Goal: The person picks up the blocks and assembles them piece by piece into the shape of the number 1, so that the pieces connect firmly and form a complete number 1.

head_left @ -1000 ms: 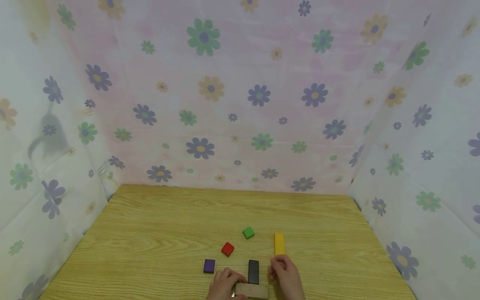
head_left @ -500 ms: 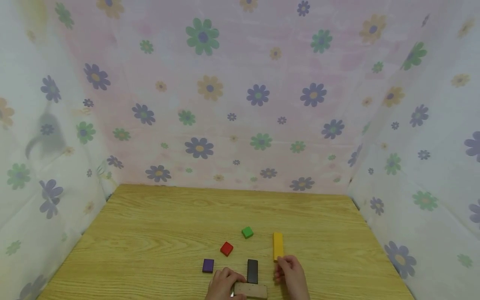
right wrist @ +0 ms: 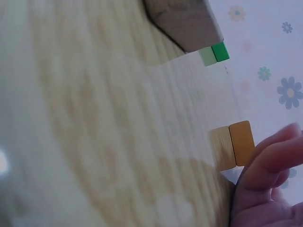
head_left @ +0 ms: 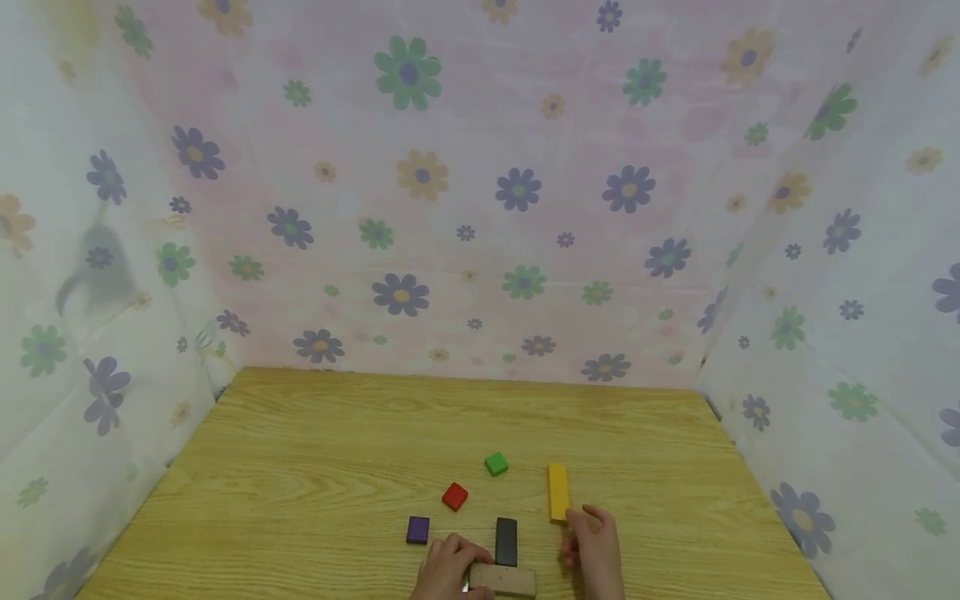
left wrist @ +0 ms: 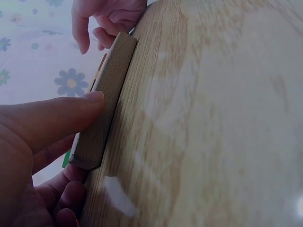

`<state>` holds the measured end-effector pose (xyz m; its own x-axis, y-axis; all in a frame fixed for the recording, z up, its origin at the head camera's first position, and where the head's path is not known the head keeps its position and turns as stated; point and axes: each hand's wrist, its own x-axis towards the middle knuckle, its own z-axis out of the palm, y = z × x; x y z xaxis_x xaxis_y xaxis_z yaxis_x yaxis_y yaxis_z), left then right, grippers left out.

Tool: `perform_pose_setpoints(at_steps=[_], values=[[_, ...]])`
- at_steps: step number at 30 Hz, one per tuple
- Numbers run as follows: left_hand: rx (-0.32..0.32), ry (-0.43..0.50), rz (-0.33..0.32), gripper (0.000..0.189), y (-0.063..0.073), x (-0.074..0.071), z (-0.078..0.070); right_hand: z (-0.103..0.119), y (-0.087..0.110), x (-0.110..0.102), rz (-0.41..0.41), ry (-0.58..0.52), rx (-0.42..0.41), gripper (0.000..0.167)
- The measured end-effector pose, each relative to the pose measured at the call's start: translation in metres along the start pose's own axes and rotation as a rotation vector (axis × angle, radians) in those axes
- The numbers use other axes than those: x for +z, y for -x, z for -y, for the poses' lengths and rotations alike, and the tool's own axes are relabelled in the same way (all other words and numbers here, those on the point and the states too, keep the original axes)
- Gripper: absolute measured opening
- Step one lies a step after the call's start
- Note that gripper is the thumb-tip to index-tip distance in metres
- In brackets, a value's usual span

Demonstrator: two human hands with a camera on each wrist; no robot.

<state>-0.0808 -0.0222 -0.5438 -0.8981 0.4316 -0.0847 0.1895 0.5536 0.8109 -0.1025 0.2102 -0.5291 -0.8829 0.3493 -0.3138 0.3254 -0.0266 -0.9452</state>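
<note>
My left hand (head_left: 448, 568) grips the left end of a beige wooden block (head_left: 504, 581) near the table's front, with the thumb along its near side in the left wrist view. Touching the far side of that block is a black block (head_left: 506, 542), pointing away from me. A long yellow block (head_left: 558, 493) lies farther right. My right hand (head_left: 595, 546) is beside its near right corner, fingertip right at the edge, fingers loosely bent and nothing gripped. The right wrist view shows the yellow block's end (right wrist: 242, 143) just past the fingers.
On the wood-grain table (head_left: 300, 467) lie a purple block (head_left: 417, 530), a red block (head_left: 454, 497) and a green block (head_left: 497, 464), left of and behind the black one. Flower-patterned curtains (head_left: 480, 208) close off the back and both sides.
My right hand has moved a little to the right, from the yellow block's near end to its near right corner. My left hand stays on the beige block.
</note>
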Motion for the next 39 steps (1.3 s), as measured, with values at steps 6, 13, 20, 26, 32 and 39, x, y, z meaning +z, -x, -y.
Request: perform_pose_setpoints(at_steps=[6,13,20,26,32,39], values=[[0.0,-0.005,-0.007,0.025,0.0,0.0,0.0,0.003,-0.003,0.0,0.068,0.079,0.019,0.064],[0.009,-0.003,-0.01,0.025,0.0,0.001,0.0,0.004,-0.006,0.002,0.075,0.21,0.02,0.048],[0.007,0.001,0.001,0.026,-0.001,0.002,0.002,0.005,-0.009,0.003,0.098,0.387,-0.057,0.045],[0.001,0.006,0.0,0.025,-0.001,0.0,-0.001,0.009,-0.012,0.003,0.169,0.545,-0.087,0.052],[-0.004,-0.001,0.012,0.025,-0.001,-0.001,-0.001,0.019,-0.01,0.008,0.179,0.665,-0.074,0.075],[-0.031,0.001,0.032,0.025,-0.002,-0.002,-0.002,0.027,-0.018,0.016,0.111,0.973,-0.169,0.097]])
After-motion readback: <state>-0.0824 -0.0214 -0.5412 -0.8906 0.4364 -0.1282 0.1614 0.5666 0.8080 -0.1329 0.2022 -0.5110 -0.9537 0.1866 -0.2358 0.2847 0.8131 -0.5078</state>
